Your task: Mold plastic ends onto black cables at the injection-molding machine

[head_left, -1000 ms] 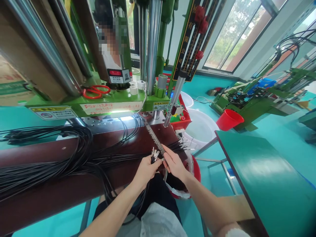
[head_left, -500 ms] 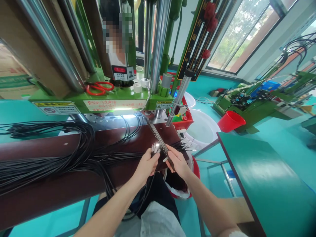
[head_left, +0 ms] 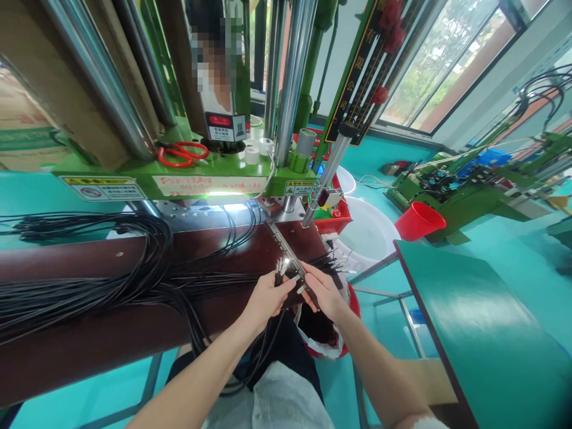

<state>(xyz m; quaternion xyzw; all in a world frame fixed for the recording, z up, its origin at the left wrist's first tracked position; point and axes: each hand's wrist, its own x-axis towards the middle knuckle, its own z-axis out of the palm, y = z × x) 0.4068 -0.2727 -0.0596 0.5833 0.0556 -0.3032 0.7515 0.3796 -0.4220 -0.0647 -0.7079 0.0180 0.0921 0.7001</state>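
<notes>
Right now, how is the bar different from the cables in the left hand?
The bar is one straight piece; the cables are several and bend. The bar is gray; the cables are black with silvery ends. The right hand holds the bar, the left hand the cables. Both show metallic-looking parts.

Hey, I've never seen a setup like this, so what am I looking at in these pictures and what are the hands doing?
There's no robot: these are a person's bare hands, seen from a camera on that person's head, looking forward and down. The left hand grips a bunch of cable ends. The right hand holds the near end of a slotted metal bar. Long black cables lie across the brown table. Behind it stands a green machine, with a tool with red looped handles on its ledge.
</notes>
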